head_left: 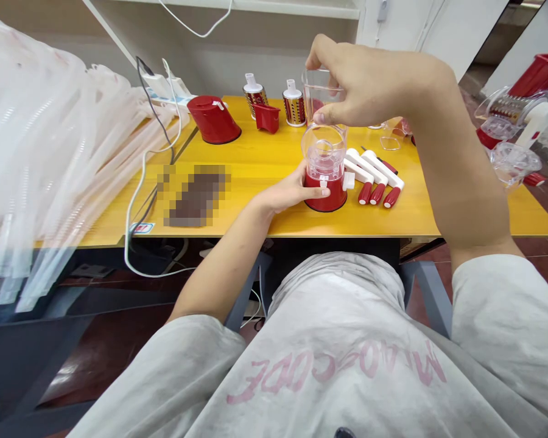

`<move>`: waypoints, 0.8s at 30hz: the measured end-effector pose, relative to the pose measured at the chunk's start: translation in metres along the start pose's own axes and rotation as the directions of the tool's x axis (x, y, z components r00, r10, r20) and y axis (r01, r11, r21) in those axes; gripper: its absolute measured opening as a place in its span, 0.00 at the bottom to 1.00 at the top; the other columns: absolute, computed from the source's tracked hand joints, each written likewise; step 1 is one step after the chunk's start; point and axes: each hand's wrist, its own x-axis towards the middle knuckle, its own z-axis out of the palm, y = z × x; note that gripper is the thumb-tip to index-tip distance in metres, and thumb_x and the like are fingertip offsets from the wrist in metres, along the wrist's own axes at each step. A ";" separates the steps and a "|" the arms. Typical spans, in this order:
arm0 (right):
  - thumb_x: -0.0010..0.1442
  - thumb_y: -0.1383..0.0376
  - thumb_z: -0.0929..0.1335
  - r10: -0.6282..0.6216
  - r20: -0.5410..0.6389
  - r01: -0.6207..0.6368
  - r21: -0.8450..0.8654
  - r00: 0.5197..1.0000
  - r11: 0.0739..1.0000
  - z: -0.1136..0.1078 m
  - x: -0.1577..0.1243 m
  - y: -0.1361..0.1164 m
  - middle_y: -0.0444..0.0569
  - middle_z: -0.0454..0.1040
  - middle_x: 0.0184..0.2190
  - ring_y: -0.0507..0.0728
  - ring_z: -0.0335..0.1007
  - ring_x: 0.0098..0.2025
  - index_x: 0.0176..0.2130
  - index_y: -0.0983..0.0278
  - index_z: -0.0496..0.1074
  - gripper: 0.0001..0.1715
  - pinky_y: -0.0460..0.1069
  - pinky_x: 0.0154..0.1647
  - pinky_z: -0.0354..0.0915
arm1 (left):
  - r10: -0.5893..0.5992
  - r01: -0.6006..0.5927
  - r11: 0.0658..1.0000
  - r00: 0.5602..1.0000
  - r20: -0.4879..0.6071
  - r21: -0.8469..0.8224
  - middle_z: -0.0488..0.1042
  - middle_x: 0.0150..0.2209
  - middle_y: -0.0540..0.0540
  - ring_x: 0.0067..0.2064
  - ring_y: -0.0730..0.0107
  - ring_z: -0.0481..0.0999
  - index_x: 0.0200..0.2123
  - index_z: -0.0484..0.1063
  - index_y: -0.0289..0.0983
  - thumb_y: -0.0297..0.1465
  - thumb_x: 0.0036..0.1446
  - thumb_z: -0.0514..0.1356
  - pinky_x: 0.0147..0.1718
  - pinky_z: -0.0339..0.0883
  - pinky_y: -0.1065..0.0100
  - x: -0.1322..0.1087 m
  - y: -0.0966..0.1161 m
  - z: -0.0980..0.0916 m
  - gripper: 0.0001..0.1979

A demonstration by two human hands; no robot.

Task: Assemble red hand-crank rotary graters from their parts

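In front of me on the yellow table stands a red grater base [331,196] with a clear plastic housing [325,152] on top. My left hand [296,190] is wrapped round the side of the red base, thumb across its front. From above, my right hand [347,91] grips the clear upper hopper [311,91] of the housing by its rim. Whether that hopper is a separate piece, I cannot tell. Just right of the base lie several white crank handles [377,173] with red grips.
Behind stand two metal grater drums [295,104], a red pusher [267,118] and another red base [214,119]. A white cable [144,176] and a stack of clear plastic bags [50,140] lie left. An assembled grater [516,115] is at the right.
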 end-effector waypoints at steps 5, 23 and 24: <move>0.79 0.56 0.76 0.010 0.005 -0.010 -0.021 1.000 1.000 0.000 -0.002 -0.002 0.66 0.81 0.72 0.79 0.86 0.67 0.87 0.64 0.63 0.48 0.80 0.74 0.81 | 0.029 -0.027 0.997 0.999 -0.024 0.076 0.68 0.91 0.27 0.94 0.25 0.64 0.89 0.64 0.38 0.55 0.52 0.90 0.95 0.57 0.35 0.003 -0.006 -0.002 0.71; 0.81 0.66 0.76 -0.044 -0.022 0.047 0.135 0.999 0.990 0.012 -0.001 0.005 0.70 0.74 0.80 0.79 0.86 0.72 0.90 0.66 0.60 0.49 0.79 0.78 0.79 | 0.065 -0.066 0.981 0.998 0.013 0.180 0.67 0.92 0.30 0.94 0.24 0.63 0.87 0.66 0.38 0.50 0.51 0.89 0.96 0.56 0.36 0.004 -0.005 -0.007 0.67; 0.81 0.66 0.77 -0.056 -0.031 0.060 0.145 0.998 0.988 0.013 -0.002 0.005 0.70 0.74 0.80 0.80 0.85 0.73 0.90 0.67 0.61 0.49 0.79 0.79 0.78 | 0.062 -0.063 0.982 0.998 0.016 0.178 0.65 0.92 0.29 0.94 0.24 0.62 0.88 0.66 0.37 0.50 0.51 0.89 0.97 0.55 0.37 0.003 -0.005 -0.006 0.68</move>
